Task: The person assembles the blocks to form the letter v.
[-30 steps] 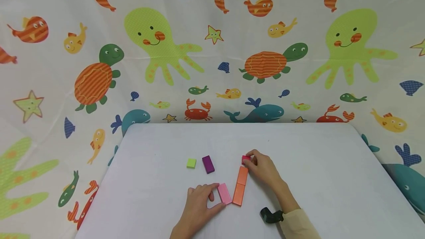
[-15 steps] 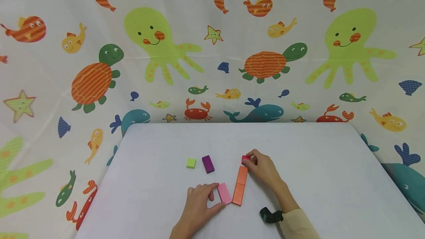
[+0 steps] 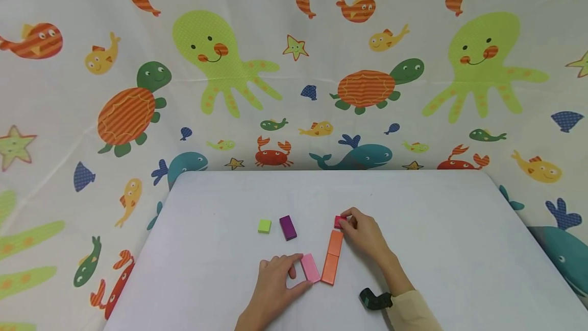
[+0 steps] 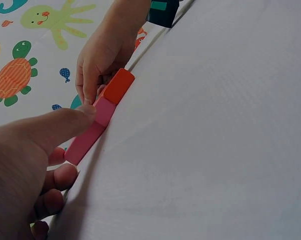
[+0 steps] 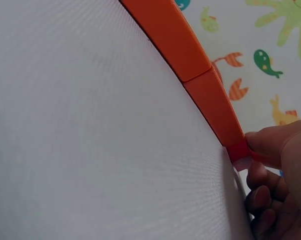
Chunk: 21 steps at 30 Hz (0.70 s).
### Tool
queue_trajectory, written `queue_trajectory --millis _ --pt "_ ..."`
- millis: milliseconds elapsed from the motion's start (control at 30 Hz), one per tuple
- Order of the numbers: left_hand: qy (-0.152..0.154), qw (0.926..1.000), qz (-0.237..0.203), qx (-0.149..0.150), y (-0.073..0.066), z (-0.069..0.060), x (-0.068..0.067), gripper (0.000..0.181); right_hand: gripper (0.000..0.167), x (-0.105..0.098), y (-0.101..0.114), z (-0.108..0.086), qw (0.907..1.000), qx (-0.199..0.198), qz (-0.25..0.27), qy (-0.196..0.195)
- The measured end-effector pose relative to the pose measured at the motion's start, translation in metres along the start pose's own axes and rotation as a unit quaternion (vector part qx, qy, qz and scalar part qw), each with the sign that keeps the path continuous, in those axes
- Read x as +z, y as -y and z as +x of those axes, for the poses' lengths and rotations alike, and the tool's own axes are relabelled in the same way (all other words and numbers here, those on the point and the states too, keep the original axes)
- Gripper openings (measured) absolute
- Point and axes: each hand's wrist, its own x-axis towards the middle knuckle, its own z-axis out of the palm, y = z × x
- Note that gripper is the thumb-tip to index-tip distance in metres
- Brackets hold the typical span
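With thumb and forefinger at its two ends, my left hand point(image 3: 276, 286) pinches a pink block point(image 3: 311, 268) lying on the white table. The block's near end meets the lower of two orange blocks point(image 3: 330, 268), which lie end to end in a slanting line. Beyond their far end, my right hand point(image 3: 366, 234) pinches a small red block point(image 3: 340, 221) between thumb and forefinger. The right wrist view puts this red block point(image 5: 239, 151) right at the end of the orange row, partly covered by the thumb.
A lime-green cube point(image 3: 264, 226) and a purple block point(image 3: 288, 228) lie apart on the left of the white table point(image 3: 432, 229). A black wrist camera point(image 3: 375, 299) sits at the right sleeve. A curtain printed with sea animals point(image 3: 294, 80) hangs behind the table's far edge.
Both hands and all the blocks keep their places. At the left, the printed curtain has shifted slightly leftward.
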Motion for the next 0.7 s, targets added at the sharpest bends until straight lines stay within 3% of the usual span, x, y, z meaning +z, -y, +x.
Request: queue_trajectory --millis 267,700 --pt "0.000 1.0000 0.000 -0.001 -0.0007 -0.0001 -0.0002 0.059 0.018 0.0014 -0.0020 0.0003 0.9996 -0.020 -0.001 -0.020" --pt "0.001 1.0000 0.001 -0.002 -0.0014 -0.0002 -0.0013 0.059 0.019 0.0000 -0.0014 -0.0008 0.9998 -0.015 0.005 -0.012"
